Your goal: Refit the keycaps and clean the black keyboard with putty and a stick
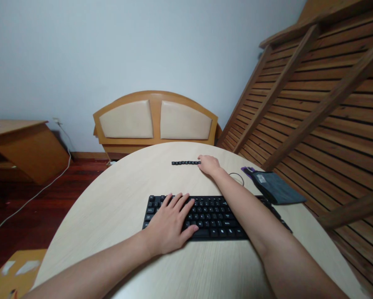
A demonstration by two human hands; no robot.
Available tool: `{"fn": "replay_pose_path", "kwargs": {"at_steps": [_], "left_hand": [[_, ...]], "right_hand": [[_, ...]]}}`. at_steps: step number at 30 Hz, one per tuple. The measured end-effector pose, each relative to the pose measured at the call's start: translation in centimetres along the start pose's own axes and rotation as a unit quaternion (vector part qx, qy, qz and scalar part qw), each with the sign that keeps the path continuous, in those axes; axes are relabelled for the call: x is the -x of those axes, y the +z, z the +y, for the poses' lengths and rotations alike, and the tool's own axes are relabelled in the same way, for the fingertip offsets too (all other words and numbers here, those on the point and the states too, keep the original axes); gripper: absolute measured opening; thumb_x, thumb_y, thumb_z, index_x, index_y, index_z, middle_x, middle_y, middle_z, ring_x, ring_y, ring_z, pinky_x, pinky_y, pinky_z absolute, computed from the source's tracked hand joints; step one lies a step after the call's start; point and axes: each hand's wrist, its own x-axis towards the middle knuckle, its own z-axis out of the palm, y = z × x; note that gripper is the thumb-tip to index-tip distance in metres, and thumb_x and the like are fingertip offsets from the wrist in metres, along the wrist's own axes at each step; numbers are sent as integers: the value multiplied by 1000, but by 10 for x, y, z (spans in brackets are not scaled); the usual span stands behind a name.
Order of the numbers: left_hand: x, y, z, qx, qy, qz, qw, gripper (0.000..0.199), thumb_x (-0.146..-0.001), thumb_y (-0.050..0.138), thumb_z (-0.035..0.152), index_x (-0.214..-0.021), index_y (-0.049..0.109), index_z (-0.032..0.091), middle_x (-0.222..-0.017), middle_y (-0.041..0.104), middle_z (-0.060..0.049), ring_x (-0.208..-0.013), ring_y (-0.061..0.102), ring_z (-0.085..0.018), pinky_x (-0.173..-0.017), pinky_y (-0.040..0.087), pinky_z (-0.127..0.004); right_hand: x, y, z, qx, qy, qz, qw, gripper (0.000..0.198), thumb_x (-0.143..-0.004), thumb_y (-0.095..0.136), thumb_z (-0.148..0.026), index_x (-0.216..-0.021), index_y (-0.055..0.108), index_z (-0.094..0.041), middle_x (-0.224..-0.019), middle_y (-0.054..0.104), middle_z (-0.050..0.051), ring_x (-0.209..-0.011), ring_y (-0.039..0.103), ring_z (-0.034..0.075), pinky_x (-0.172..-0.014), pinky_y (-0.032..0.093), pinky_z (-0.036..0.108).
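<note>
A black keyboard [211, 216] lies on the round table in front of me. My left hand [170, 224] rests over its left part, with the fingers spread across the keys. Farther off, a short row of small black keycaps [186, 162] lies on the tabletop. My right hand [208, 165] reaches past the keyboard to the right end of that row, with thumb and fingers closed at the last keycap. My right forearm crosses over the keyboard and hides some of its right side.
To the right on the pale table [127, 182] lies a dark grey cloth pouch [278, 187] with something purple beside it. A thin black cable [243, 179] curls near my right forearm. A slatted wooden frame [323, 116] leans at the right; a padded headboard [156, 118] stands behind the table.
</note>
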Motion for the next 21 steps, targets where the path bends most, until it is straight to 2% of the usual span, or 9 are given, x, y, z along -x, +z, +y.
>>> {"fn": "replay_pose_path", "kwargs": {"at_steps": [4, 9, 15, 18, 21], "left_hand": [[0, -1, -1, -3, 1, -3, 1000, 68, -100, 37, 62, -151, 40, 17, -159, 37, -14, -145, 34, -34, -119, 24, -57], [1, 2, -1, 3, 2, 11, 1000, 66, -100, 36, 61, -151, 40, 19, -158, 39, -12, -145, 35, -33, -120, 23, -57], [1, 5, -2, 2, 10, 24, 1000, 65, -101, 35, 61, -150, 41, 19, -156, 42, -13, -144, 37, -33, -119, 23, -55], [0, 5, -3, -3, 12, 22, 1000, 65, -101, 34, 61, -149, 42, 19, -155, 42, -13, -144, 37, -32, -119, 23, -54], [0, 5, -4, -4, 15, 21, 1000, 65, -101, 34, 61, -150, 41, 19, -156, 42, -13, -143, 37, -32, -119, 24, -54]], "right_hand": [[3, -1, 1, 1, 10, -8, 1000, 30, -93, 54, -29, -116, 72, -21, -118, 72, 14, -111, 65, 26, -92, 48, 34], [23, -11, 20, -8, -5, -38, 999, 30, -91, 58, -30, -112, 75, -17, -117, 72, 17, -109, 66, 27, -90, 48, 34], [59, -35, 56, -85, -91, -139, 982, 25, -85, 65, -36, -94, 80, -19, -94, 79, 7, -86, 69, 20, -75, 49, 25], [77, -46, 70, -135, -129, -176, 966, 32, -86, 61, -40, -99, 79, -17, -92, 78, 4, -80, 68, 17, -70, 48, 23], [93, -52, 80, -182, -158, -202, 949, 41, -86, 58, -46, -103, 78, -14, -91, 78, 5, -78, 66, 18, -69, 47, 24]]}}
